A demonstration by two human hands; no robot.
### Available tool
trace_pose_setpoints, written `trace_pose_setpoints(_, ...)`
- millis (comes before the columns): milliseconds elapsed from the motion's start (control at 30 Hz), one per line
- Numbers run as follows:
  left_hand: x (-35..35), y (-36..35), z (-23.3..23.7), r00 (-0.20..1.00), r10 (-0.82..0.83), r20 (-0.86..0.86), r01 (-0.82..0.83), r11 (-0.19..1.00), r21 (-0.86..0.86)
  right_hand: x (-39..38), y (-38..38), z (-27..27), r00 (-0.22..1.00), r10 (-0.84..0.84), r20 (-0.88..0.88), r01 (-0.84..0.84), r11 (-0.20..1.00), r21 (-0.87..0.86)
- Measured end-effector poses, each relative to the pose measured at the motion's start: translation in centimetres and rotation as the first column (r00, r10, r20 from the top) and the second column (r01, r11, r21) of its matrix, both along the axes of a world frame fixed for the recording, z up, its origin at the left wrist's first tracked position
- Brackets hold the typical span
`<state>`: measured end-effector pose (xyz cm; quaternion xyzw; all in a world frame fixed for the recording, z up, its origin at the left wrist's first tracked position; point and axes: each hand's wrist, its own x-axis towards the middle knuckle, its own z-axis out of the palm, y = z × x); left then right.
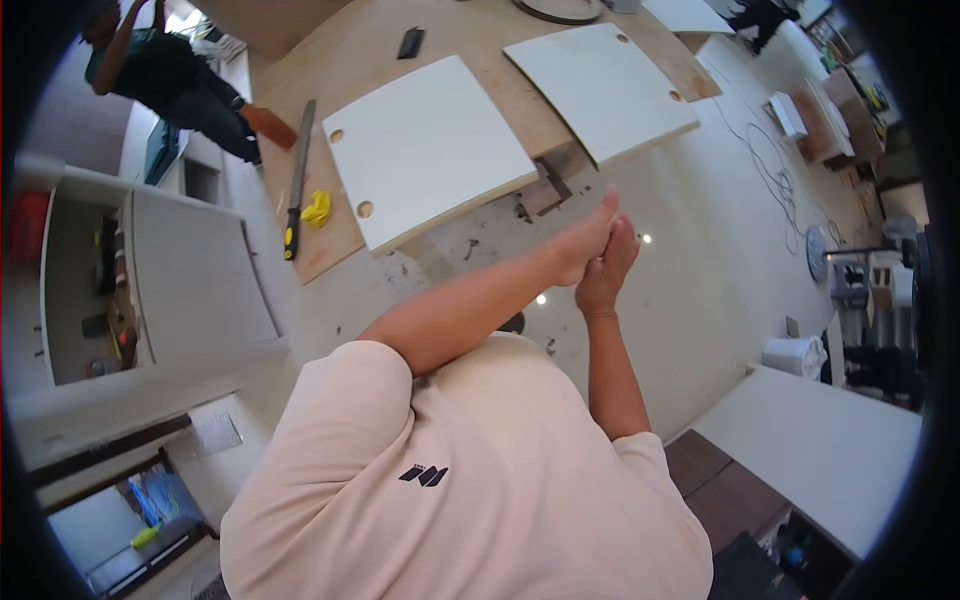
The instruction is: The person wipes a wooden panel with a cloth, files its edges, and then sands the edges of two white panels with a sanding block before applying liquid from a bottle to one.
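Co-worker: stood at the far left, beside the bench corner.
Hand file: lay on the left part of the workbench, with its yellow-and-black handle toward the near edge.
Yellow object: lay just right of the file handle.
Left panel: white board with round holes, flat on the bench. It lay left of and beyond the fingertips, apart from them and untouched.
Left hand: raised over the floor near the bench, fingers straight and close together, palm pressed against the other hand, holding nothing.
Right hand: flat, fingers extended, pressed against the left hand, holding nothing.
Right panel: second white board with holes, beyond the fingertips and well apart from them.
Cables: lay on the floor at the right.
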<state>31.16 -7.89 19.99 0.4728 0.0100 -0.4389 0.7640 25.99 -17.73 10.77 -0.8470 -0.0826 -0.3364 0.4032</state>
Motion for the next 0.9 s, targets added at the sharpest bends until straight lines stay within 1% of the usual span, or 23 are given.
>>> trace_pose_setpoints(33, 0.0, 1.1, 0.0, 0.998, 0.062, 0.012, -0.062, 0.997, 0.035, 0.2, -0.8, -1.9, 0.983, 0.104, -0.149, -0.084, 0.987, 0.136)
trace_pose_setpoints(67, -0.4, 2.8, 0.7, 0.999, 0.011, 0.037, -0.011, 1.000, 0.023, -0.2, -1.7, -4.2, 0.933, 0.217, -0.288, -0.137, 0.952, 0.275)
trace_pose_setpoints(100, -0.7, 5.1, 2.4, 0.997, -0.045, 0.069, 0.045, 0.999, 0.007, -1.0, -2.6, -8.6, 0.873, 0.224, -0.433, -0.073, 0.938, 0.338)
trace_pose_setpoints(133, -0.8, 7.3, 3.3, 0.989, -0.107, 0.105, 0.109, 0.994, -0.011, -2.0, -3.3, -11.9, 0.794, 0.229, -0.563, 0.006, 0.923, 0.384)
trace_pose_setpoints(167, -0.9, 9.5, 2.8, 0.959, -0.128, 0.254, 0.070, 0.972, 0.224, -2.7, -3.3, -12.0, 0.662, 0.189, -0.726, 0.109, 0.933, 0.343)
trace_pose_setpoints(200, -0.9, 11.8, 1.8, 0.904, -0.177, 0.389, -0.013, 0.899, 0.437, -3.1, -2.9, -12.0, 0.498, 0.152, -0.854, 0.195, 0.939, 0.282)
trace_pose_setpoints(233, -1.4, 14.0, 0.9, 0.927, -0.044, 0.373, -0.164, 0.847, 0.506, -3.6, -2.1, -12.1, 0.307, 0.119, -0.944, 0.267, 0.942, 0.205)
trace_pose_setpoints(267, -2.2, 16.3, -0.2, 0.926, 0.085, 0.368, -0.298, 0.762, 0.574, -3.9, -1.1, -12.2, 0.347, 0.173, -0.922, 0.276, 0.921, 0.276)
trace_pose_setpoints(333, -3.6, 21.7, -4.3, 0.786, 0.178, 0.592, -0.547, 0.647, 0.531, -4.1, 1.2, -12.1, 0.441, 0.265, -0.857, 0.296, 0.859, 0.418)
trace_pose_setpoints(400, -5.5, 26.5, -6.1, 0.727, 0.243, 0.642, -0.656, 0.524, 0.544, -3.4, 3.5, -11.2, 0.624, 0.184, -0.760, 0.068, 0.955, 0.287)
trace_pose_setpoints(433, -6.0, 29.5, -7.2, 0.741, 0.071, 0.668, -0.620, 0.454, 0.640, -2.9, 4.6, -10.4, 0.704, 0.154, -0.693, -0.029, 0.982, 0.189)
trace_pose_setpoints(467, -6.2, 31.9, -8.0, 0.741, -0.102, 0.663, -0.592, 0.368, 0.718, -2.4, 5.8, -9.7, 0.748, 0.089, -0.658, -0.100, 0.995, 0.020)
trace_pose_setpoints(500, -6.2, 33.0, -7.8, 0.748, -0.154, 0.645, -0.582, 0.316, 0.750, -1.6, 7.2, -8.7, 0.790, 0.033, -0.612, -0.162, 0.974, -0.157)
trace_pose_setpoints(567, -6.3, 34.5, -7.0, 0.758, -0.254, 0.600, -0.564, 0.206, 0.800, -0.2, 10.2, -5.4, 0.854, 0.138, -0.502, -0.249, 0.955, -0.162)
trace_pose_setpoints(667, -6.1, 35.3, -7.0, 0.627, -0.275, 0.729, -0.650, 0.331, 0.684, 1.6, 14.3, -4.3, 0.865, 0.068, -0.497, -0.214, 0.946, -0.242)
trace_pose_setpoints(767, -5.4, 34.7, -6.3, 0.396, -0.606, 0.690, -0.670, 0.324, 0.668, 3.2, 17.1, -4.3, 0.823, 0.005, -0.568, -0.218, 0.926, -0.309)
trace_pose_setpoints(867, -3.8, 34.9, -6.1, 0.399, -0.803, 0.443, -0.514, 0.205, 0.833, 2.8, 19.9, -5.4, 0.791, -0.141, -0.596, -0.243, 0.822, -0.516)
trace_pose_setpoints(900, -3.4, 35.2, -6.8, 0.387, -0.812, 0.437, -0.493, 0.218, 0.842, 2.6, 20.8, -5.6, 0.794, -0.137, -0.592, -0.233, 0.831, -0.505)
